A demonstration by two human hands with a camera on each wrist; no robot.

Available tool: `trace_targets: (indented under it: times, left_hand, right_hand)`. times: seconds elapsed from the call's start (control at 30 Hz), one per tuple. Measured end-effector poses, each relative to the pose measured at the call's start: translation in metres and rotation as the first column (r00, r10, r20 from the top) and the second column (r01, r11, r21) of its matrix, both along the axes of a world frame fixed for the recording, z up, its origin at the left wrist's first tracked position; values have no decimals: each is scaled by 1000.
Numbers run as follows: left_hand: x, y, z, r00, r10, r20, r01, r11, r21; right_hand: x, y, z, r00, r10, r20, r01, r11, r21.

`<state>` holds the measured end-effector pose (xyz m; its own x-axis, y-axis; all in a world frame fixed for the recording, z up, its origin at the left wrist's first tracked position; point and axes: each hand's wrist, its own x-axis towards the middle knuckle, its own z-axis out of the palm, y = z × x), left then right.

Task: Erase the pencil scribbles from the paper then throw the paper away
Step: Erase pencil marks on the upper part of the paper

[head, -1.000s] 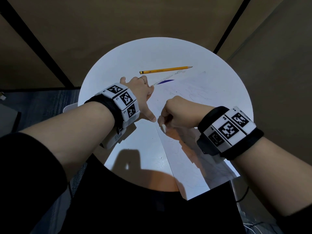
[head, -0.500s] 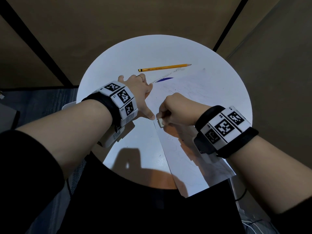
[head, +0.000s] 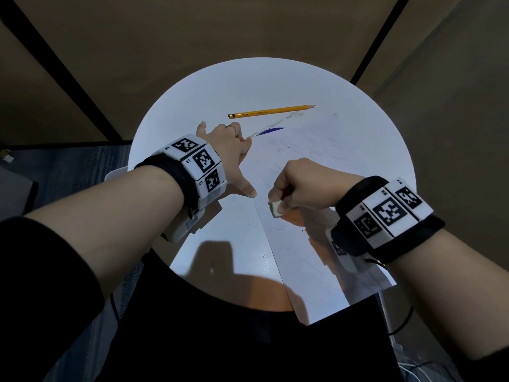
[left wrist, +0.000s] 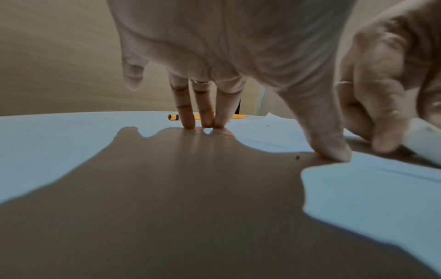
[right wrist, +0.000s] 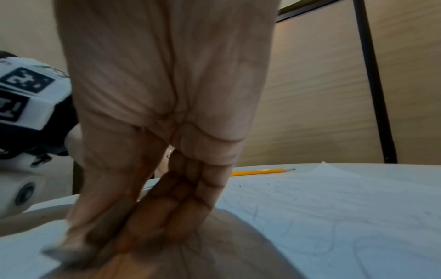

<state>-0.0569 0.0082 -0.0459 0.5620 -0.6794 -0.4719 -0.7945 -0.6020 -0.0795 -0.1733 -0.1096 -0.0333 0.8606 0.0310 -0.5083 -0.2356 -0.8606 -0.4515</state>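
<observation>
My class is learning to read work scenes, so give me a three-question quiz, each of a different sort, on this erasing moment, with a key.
1. True or false: the pencil lies on the table, held by neither hand.
2. Multiple choice: what does the right hand pinch? A) the pencil B) a white eraser C) a crumpled sheet
3. Fill in: the left hand presses its straight fingers and thumb down at the left edge of the ____.

Key
1. True.
2. B; the eraser is down on the paper.
3. Paper.
</observation>
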Motion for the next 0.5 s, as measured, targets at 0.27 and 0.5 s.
trace_targets:
  times: [0.27,0.5]
  left_hand:
    - [-4,0,-3,999,-34,28,34,999,-6]
    - [-8,7,-8,999,-37,11,37,999,-32]
  right_hand:
    - [39,-12,1,918,-218,331,233,972,-6]
    - [52,3,-13,945,-101,311,126,990,-59]
